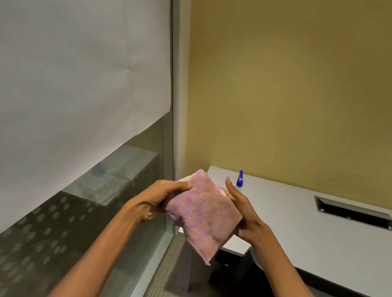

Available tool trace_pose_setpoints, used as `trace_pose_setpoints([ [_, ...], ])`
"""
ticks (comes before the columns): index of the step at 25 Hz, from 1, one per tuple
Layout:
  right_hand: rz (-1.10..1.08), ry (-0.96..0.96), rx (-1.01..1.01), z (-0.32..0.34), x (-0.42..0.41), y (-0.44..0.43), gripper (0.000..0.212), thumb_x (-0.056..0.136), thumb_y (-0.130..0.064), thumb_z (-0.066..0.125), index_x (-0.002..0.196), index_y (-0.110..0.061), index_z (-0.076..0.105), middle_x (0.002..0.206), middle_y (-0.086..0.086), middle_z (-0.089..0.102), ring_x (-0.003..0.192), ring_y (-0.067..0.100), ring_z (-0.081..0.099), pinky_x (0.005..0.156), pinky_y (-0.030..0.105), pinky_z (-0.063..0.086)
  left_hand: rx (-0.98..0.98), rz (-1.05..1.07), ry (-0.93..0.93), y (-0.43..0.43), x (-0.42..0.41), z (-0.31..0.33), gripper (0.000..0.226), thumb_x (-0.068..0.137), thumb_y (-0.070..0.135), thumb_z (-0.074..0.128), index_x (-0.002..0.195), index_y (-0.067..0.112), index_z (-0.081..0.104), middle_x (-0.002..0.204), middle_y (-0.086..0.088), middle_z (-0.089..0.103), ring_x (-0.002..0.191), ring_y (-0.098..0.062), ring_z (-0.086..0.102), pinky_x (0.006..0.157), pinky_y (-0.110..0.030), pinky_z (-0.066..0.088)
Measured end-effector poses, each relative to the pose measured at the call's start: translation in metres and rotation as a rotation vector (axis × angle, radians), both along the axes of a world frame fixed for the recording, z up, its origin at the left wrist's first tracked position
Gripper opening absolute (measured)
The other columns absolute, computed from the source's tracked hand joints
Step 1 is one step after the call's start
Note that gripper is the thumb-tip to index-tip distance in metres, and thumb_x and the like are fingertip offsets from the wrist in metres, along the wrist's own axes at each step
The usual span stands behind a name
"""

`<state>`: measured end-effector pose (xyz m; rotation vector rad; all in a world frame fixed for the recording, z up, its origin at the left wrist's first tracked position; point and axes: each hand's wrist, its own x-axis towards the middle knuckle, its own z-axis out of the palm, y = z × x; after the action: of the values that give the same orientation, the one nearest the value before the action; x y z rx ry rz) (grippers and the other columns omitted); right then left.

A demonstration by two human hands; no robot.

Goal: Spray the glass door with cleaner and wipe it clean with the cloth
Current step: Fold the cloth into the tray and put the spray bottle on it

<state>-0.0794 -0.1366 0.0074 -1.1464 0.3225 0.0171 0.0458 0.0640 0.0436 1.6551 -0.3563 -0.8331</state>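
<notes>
Your forearms rise from the bottom edge and meet at the cloth, so take that as your marker. Left of the cloth, the glass door shows bare below a white paper sheet; whether it is wet, I cannot tell. Your left hand grips the cloth's left edge, thumb on top, fingers curled under. Your right hand lays fairly straight fingers along the right edge, thumb seemingly pinching the corner. You look to be folding a pad: keep it flat and square, clean face outward, then wipe in overlapping passes. Just beyond the cloth, rightward, the spray bottle stands on the desk. Farther right, the desk's cable recess holds a cord; the rest is too dark.
</notes>
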Motion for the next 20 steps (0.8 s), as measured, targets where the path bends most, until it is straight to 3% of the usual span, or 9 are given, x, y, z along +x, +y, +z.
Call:
trace_pose_setpoints([
  [3,-0.051,-0.053,0.254,-0.023,0.035,-0.049,0.089,0.089,-0.080,0.046,0.147,-0.014,0.054,0.140,0.015,0.061,0.130,0.037,0.055,0.105,0.055,0.045,-0.127,0.094,0.003,-0.045,0.040,-0.006,0.063,0.063,0.049,0.087,0.109,0.007,0.075,0.100,-0.012,0.079,0.088,-0.022,0.072,0.071,-0.034,0.060],
  [5,0.008,-0.018,0.325,-0.041,0.058,-0.079,0.091,0.086,-0.086,0.040,0.146,-0.019,0.054,0.149,0.017,0.057,0.136,0.046,0.052,0.102,0.072,0.044,-0.179,0.154,-0.005,-0.074,0.067,-0.010,0.053,0.076,0.045,0.083,0.112,0.007,0.074,0.102,-0.014,0.078,0.091,-0.024,0.072,0.077,-0.036,0.060],
  [6,0.039,0.002,0.337,-0.048,0.070,-0.092,0.092,0.086,-0.088,0.036,0.147,-0.021,0.053,0.151,0.018,0.054,0.137,0.049,0.051,0.101,0.074,0.044,-0.204,0.184,-0.010,-0.088,0.078,-0.012,0.048,0.082,0.043,0.080,0.114,0.007,0.073,0.104,-0.014,0.078,0.093,-0.025,0.072,0.079,-0.036,0.061],
  [8,0.062,0.017,0.343,-0.060,0.093,-0.120,0.088,0.088,-0.085,0.038,0.148,-0.022,0.050,0.153,0.018,0.052,0.136,0.049,0.053,0.101,0.071,0.047,-0.239,0.229,-0.023,-0.116,0.101,-0.022,0.044,0.090,0.039,0.074,0.120,0.007,0.071,0.111,-0.016,0.076,0.097,-0.025,0.072,0.082,-0.037,0.060],
  [12,-0.028,0.066,0.210,-0.071,0.135,-0.161,0.058,0.093,-0.044,0.073,0.142,-0.018,0.056,0.143,0.017,0.060,0.120,0.035,0.069,0.092,0.054,0.059,-0.210,0.237,0.061,-0.150,0.133,-0.060,0.039,0.094,0.034,0.072,0.121,0.006,0.068,0.107,-0.013,0.076,0.099,-0.024,0.071,0.083,-0.036,0.061],
  [17,-0.084,0.167,0.055,-0.113,0.173,-0.182,0.033,0.097,-0.028,0.070,0.129,-0.019,0.066,0.121,0.012,0.073,0.110,0.027,0.070,0.096,0.045,0.060,-0.032,0.247,0.142,-0.171,0.167,-0.120,0.032,0.098,0.030,0.068,0.117,0.005,0.069,0.107,-0.015,0.076,0.095,-0.027,0.070,0.094,-0.048,0.056],
  [19,-0.097,0.215,0.041,-0.133,0.181,-0.184,0.025,0.098,-0.018,0.065,0.123,-0.015,0.066,0.110,0.013,0.072,0.101,0.026,0.071,0.087,0.041,0.062,0.076,0.274,0.131,-0.177,0.180,-0.144,0.023,0.098,0.028,0.067,0.109,0.008,0.073,0.099,-0.013,0.077,0.085,-0.021,0.072,0.082,-0.040,0.062],
  [20,-0.106,0.243,0.008,-0.143,0.185,-0.183,0.022,0.097,-0.013,0.063,0.119,-0.013,0.066,0.105,0.014,0.070,0.096,0.025,0.070,0.082,0.038,0.062,0.138,0.274,0.119,-0.179,0.186,-0.156,0.018,0.099,0.028,0.067,0.097,0.011,0.074,0.086,-0.008,0.076,0.070,-0.012,0.072,0.067,-0.028,0.061],
])
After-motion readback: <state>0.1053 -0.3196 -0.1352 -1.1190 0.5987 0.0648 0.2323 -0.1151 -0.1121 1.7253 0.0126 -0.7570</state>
